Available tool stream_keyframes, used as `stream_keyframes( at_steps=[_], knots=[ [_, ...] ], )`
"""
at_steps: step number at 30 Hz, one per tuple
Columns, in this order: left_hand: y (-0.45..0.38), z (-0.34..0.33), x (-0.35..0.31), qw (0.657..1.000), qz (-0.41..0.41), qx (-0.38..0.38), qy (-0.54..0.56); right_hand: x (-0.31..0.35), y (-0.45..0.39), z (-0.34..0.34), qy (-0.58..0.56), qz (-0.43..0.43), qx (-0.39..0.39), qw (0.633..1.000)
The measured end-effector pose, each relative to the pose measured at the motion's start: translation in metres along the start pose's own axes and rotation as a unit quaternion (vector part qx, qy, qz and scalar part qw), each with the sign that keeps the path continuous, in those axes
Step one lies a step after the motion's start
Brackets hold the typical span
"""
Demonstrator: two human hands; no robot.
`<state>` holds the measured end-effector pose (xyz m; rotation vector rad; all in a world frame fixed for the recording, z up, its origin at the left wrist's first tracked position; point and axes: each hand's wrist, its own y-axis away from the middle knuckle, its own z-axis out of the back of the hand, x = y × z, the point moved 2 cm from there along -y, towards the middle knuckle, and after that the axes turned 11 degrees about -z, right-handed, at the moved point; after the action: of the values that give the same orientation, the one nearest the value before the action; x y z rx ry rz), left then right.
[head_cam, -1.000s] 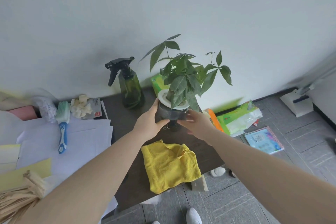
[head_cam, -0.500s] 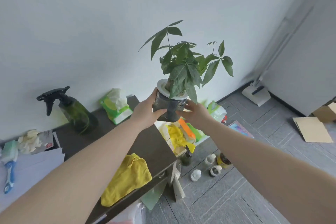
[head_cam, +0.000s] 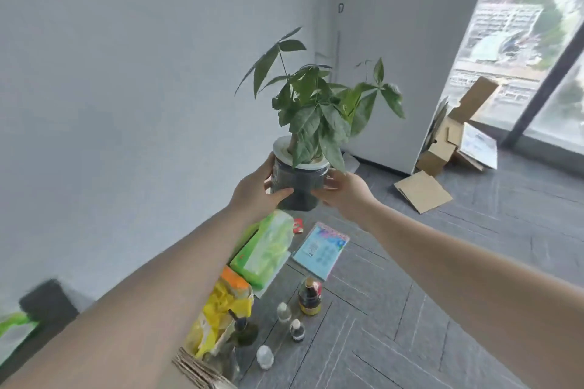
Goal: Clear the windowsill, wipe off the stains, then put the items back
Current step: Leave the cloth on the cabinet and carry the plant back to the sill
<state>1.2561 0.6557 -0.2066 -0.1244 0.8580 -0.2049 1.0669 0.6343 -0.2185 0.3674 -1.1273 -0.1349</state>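
Dark-grey cylindrical plant pot with a white collar and a leafy green plant (head_cam: 298, 181) is carried upright at chest height, clear of the grey herringbone floor (head_cam: 474, 262). I have my left hand (head_cam: 256, 196) curled round its left wall and my right hand (head_cam: 343, 191) cupping the right wall, fingers bent against it. I judge the two-sided grip keeps the top-heavy foliage level. The pot sits directly between both palms.

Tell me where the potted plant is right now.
In the head view, the potted plant is centre frame, held in the air between the left hand and right hand, above the floor clutter.
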Motion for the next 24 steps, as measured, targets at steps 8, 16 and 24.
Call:
stream_keyframes(
  at_steps=[8, 16, 24],
  knots=[
    [-0.131, -0.158, -0.103, 0.985, -0.098, 0.14, 0.025, -0.07, -0.024, 0.187, -0.052, -0.063, -0.128, 0.988],
    [-0.263, -0.322, -0.198, 0.941, -0.171, 0.258, 0.135, -0.124, -0.054, 0.358, -0.097, -0.134, -0.272, 0.948],
    [-0.378, -0.461, -0.313, 0.896, -0.238, 0.35, 0.137, -0.152, -0.081, 0.52, -0.129, -0.174, -0.379, 0.9]
  ],
)
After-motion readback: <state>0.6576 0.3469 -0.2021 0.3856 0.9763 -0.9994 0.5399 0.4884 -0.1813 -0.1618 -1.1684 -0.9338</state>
